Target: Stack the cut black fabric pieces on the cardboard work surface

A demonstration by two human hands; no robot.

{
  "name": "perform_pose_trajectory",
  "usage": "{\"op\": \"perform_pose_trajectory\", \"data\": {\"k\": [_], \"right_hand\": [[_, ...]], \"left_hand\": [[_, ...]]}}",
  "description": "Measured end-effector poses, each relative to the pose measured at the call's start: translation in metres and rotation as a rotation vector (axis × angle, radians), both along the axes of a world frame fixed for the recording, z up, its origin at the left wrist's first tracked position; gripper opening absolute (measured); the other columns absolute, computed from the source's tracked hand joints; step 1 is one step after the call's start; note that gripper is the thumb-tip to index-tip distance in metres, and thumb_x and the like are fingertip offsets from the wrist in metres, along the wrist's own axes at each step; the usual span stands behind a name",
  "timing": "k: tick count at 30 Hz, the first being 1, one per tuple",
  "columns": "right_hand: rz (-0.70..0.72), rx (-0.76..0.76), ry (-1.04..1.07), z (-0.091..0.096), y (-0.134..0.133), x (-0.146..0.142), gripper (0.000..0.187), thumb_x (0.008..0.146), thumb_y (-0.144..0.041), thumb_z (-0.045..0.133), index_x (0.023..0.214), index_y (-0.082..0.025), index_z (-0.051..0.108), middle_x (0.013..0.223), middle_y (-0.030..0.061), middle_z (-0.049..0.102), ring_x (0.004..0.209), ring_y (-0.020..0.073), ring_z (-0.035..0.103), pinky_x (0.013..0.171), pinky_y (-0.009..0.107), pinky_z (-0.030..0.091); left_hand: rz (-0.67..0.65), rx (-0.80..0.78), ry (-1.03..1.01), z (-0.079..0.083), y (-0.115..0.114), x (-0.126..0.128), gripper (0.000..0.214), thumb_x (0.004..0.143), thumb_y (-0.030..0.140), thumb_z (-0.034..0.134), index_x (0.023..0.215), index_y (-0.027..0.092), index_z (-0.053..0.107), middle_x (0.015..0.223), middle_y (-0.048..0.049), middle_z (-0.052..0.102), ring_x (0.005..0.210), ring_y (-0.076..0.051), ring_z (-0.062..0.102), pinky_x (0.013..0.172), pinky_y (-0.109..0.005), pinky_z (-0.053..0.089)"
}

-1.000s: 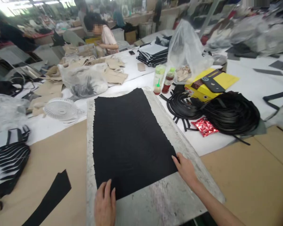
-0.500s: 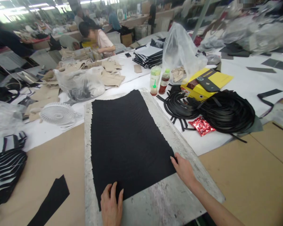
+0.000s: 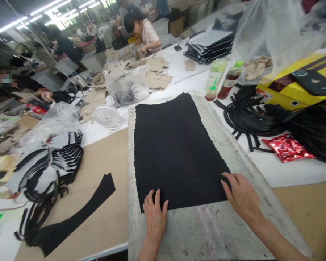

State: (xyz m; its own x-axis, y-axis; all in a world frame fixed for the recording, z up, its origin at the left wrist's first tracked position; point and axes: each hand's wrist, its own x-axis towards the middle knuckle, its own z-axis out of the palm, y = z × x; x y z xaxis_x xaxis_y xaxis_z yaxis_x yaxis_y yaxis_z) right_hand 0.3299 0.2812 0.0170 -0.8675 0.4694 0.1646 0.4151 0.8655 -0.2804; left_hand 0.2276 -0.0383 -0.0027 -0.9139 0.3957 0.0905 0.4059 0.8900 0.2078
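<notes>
A large black fabric panel (image 3: pixel 179 152) with wavy side edges lies flat on a stained grey board (image 3: pixel 195 232). My left hand (image 3: pixel 154 214) rests on the panel's near edge close to its left corner, fingers spread and fingertips down on the cloth. At the near right corner, my right hand (image 3: pixel 241 195) touches the panel's side edge, with thumb and forefinger apart; its other fingers are partly hidden. Left of the board, a narrow curved black piece (image 3: pixel 84 214) lies on a tan sheet (image 3: pixel 108 224).
Black strips (image 3: pixel 250 116) lie coiled to the right, beside a red foil packet (image 3: pixel 288 148) and a yellow box (image 3: pixel 279 90) bearing a phone. Bottles (image 3: pixel 229 79) stand behind the board. A white fan (image 3: pixel 106 116) and cut striped pieces (image 3: pixel 62 163) sit left. People work farther back.
The view has turned left, so the board, panel and surroundings appear farther right and more of the left side shows. Both hands remain at the panel's near corners.
</notes>
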Motion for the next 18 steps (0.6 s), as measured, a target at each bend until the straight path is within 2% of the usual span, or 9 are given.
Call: {"op": "perform_pose_trajectory", "data": {"k": [3, 9, 13, 18], "right_hand": [[0.251, -0.059, 0.034, -0.004, -0.012, 0.000, 0.030, 0.096, -0.032, 0.041, 0.110, -0.020, 0.064, 0.106, 0.0110, 0.061, 0.095, 0.0246, 0.057, 0.084, 0.039, 0.044], [0.459, -0.025, -0.001, -0.011, -0.039, 0.012, 0.035, 0.094, -0.029, 0.048, 0.128, -0.027, 0.058, 0.124, 0.0062, 0.061, 0.112, 0.0228, 0.053, 0.094, 0.040, 0.039], [0.533, 0.061, -0.028, -0.015, -0.047, 0.018, 0.043, 0.092, -0.030, 0.051, 0.136, -0.030, 0.051, 0.135, 0.0036, 0.056, 0.122, 0.0226, 0.049, 0.102, 0.042, 0.033], [0.522, 0.112, -0.047, -0.021, -0.048, 0.018, 0.043, 0.093, -0.031, 0.050, 0.136, -0.030, 0.051, 0.139, 0.0024, 0.054, 0.126, 0.0226, 0.046, 0.106, 0.046, 0.027]], "left_hand": [[-0.022, -0.006, 0.049, 0.002, -0.001, 0.000, 0.038, 0.093, 0.029, 0.049, 0.130, 0.023, 0.055, 0.129, -0.0135, 0.052, 0.118, -0.028, 0.049, 0.094, -0.045, 0.046], [-0.210, -0.029, 0.089, 0.004, -0.001, 0.009, 0.047, 0.091, 0.019, 0.051, 0.136, 0.029, 0.050, 0.139, -0.0086, 0.051, 0.127, -0.025, 0.046, 0.100, -0.041, 0.044], [-0.232, -0.049, 0.079, 0.002, 0.001, 0.017, 0.049, 0.089, 0.020, 0.054, 0.135, 0.034, 0.051, 0.139, -0.0070, 0.051, 0.126, -0.026, 0.047, 0.098, -0.042, 0.045], [-0.215, -0.086, 0.074, -0.001, 0.003, 0.019, 0.050, 0.089, 0.019, 0.053, 0.136, 0.034, 0.050, 0.138, -0.0086, 0.051, 0.125, -0.027, 0.047, 0.097, -0.044, 0.047]]}}
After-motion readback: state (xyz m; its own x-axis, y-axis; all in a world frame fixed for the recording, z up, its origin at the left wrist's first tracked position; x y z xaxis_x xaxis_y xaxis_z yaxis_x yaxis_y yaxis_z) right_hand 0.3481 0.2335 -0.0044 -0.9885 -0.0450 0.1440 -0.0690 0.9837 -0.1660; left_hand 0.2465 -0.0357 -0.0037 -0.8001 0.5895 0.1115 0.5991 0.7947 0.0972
